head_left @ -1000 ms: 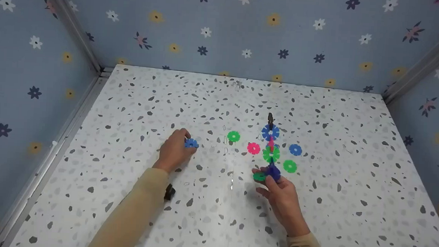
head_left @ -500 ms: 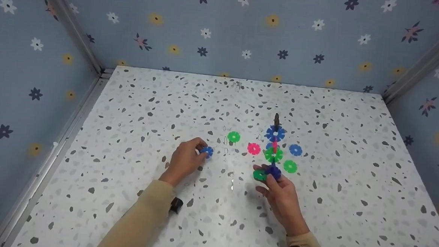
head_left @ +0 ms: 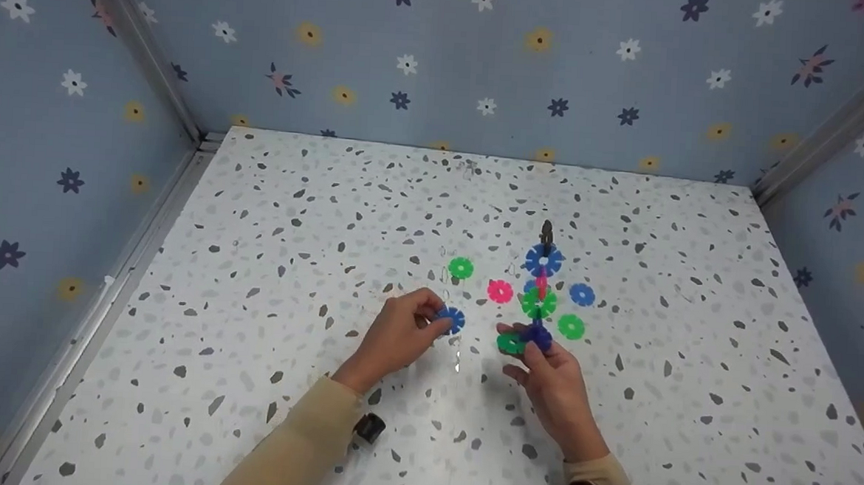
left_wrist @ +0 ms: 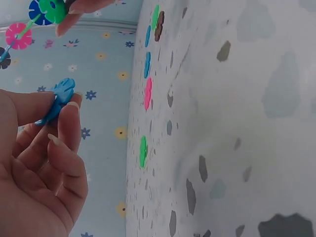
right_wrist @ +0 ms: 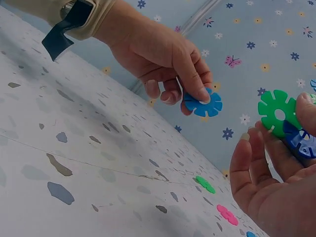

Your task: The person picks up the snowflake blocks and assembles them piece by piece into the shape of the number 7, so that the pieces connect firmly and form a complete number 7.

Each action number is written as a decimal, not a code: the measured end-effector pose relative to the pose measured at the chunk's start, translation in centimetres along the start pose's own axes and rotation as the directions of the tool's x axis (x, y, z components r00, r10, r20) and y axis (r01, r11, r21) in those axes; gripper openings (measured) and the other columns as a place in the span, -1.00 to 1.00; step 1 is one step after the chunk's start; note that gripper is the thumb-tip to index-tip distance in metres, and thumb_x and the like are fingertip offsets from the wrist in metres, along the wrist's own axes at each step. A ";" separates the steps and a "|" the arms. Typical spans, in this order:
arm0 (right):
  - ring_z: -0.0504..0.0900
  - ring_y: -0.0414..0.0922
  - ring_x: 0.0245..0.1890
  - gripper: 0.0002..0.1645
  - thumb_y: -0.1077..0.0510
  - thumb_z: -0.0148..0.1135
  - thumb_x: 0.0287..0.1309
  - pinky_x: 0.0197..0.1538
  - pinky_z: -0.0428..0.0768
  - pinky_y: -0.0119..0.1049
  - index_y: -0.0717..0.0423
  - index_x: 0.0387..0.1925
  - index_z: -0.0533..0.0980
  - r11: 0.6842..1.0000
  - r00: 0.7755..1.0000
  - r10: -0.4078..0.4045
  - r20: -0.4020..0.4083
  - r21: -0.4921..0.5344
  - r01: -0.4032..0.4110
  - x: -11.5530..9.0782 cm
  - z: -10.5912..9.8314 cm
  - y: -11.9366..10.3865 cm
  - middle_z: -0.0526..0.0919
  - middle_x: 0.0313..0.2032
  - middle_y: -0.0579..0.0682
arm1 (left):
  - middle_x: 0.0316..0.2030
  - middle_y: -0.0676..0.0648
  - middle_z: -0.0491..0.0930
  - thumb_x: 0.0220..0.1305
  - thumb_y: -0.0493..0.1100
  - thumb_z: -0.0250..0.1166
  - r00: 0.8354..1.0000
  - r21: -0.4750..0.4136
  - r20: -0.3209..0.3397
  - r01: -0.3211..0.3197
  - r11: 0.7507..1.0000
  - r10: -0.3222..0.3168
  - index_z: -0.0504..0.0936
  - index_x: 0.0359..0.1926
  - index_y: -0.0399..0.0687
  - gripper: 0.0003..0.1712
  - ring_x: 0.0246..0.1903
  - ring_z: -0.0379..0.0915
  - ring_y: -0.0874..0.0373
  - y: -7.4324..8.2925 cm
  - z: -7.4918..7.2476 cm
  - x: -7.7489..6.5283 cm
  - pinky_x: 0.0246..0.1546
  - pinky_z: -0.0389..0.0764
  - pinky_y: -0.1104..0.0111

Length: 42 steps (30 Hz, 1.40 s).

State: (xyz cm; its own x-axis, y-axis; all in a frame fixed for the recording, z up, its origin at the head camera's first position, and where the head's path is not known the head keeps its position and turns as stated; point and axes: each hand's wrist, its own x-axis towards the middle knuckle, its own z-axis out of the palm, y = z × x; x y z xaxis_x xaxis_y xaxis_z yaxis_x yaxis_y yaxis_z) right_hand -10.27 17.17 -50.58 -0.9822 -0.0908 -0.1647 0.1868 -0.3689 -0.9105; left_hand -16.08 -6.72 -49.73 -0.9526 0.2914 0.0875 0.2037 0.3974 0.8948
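My left hand (head_left: 401, 333) pinches a blue notched snowflake disc (head_left: 453, 320) between thumb and fingers, above the table. To its right, my right hand (head_left: 559, 389) holds one end of a chain of interlocked snowflake discs. At that end sit a green disc (head_left: 510, 343) and a dark blue disc (head_left: 538, 338), gripped by thumb and fingers. Farther along come another green disc (head_left: 531, 302), a thin edge-on pink disc (head_left: 542, 284), a blue disc (head_left: 543, 261) and a dark disc (head_left: 547, 235) at the far tip. The two hands are apart.
Loose discs lie on the speckled white table (head_left: 293, 213): green (head_left: 461, 267), pink (head_left: 500, 291), blue (head_left: 582, 294) and green (head_left: 571, 327). Another blue one is partly behind the chain. A brown disc (left_wrist: 159, 25) shows in the left wrist view. Flowered panels (head_left: 441, 65) surround the table.
My left hand has carried its blue disc rightward and nearer, toward the chain. The right hand stays in place; the chain's far end has swung slightly right.
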 end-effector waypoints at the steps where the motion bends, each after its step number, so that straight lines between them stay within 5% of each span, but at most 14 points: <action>1: 0.53 0.08 0.09 -0.58 0.18 0.09 0.45 0.03 0.58 -0.12 0.37 0.19 0.42 1.000 1.000 0.001 0.003 0.002 -0.001 0.0 0.0 0.0 0.55 0.18 0.17 | -0.39 0.14 0.63 0.30 -0.18 0.36 1.000 -0.016 0.006 -0.009 1.000 0.009 0.60 -0.22 -0.02 -0.91 -0.39 0.50 0.20 0.2 0.1 -0.1 -0.39 0.53 0.37; 16: 0.50 0.13 0.13 -0.57 0.13 0.08 0.46 0.06 0.56 -0.11 0.32 0.21 0.44 1.000 0.997 -0.018 0.075 -0.012 0.019 0.0 -0.3 0.2 0.53 0.20 0.16 | -0.44 0.20 0.61 0.26 -0.16 0.41 0.982 -0.107 0.060 -0.173 0.979 0.180 0.65 -0.35 -0.01 -0.91 -0.42 0.52 0.25 2.1 1.8 -1.4 -0.38 0.55 0.28; 26: 0.58 0.11 0.08 -0.61 0.24 0.07 0.45 -0.01 0.60 -0.14 0.38 0.19 0.45 0.998 0.993 -0.022 0.116 -0.056 0.028 -0.3 -0.3 0.2 0.55 0.16 0.19 | -0.45 0.17 0.61 0.26 -0.17 0.40 0.982 -0.152 0.075 -0.160 0.975 0.173 0.64 -0.37 -0.04 -0.89 -0.43 0.48 0.24 2.2 2.7 -1.9 -0.38 0.54 0.32; 42: 0.58 0.13 0.10 -0.57 0.31 0.12 0.36 -0.01 0.63 -0.12 0.43 0.20 0.44 0.995 0.995 -0.020 0.096 -0.091 0.028 -0.5 -0.6 0.1 0.56 0.17 0.22 | -0.46 0.10 0.65 0.24 -0.24 0.41 0.989 -0.273 0.011 -0.136 0.952 0.144 0.63 -0.44 -0.10 -0.86 -0.52 0.46 0.24 2.0 4.0 -2.4 -0.54 0.43 0.45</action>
State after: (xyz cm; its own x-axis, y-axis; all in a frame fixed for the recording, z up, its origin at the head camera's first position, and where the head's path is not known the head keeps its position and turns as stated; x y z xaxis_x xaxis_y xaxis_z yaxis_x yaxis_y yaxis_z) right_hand -9.79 17.75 -50.82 -0.9790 -0.1717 -0.1098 0.1561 -0.2853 -0.9457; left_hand -12.55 -3.18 -49.91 -0.9109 0.3548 0.2109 0.2616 0.1010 0.9599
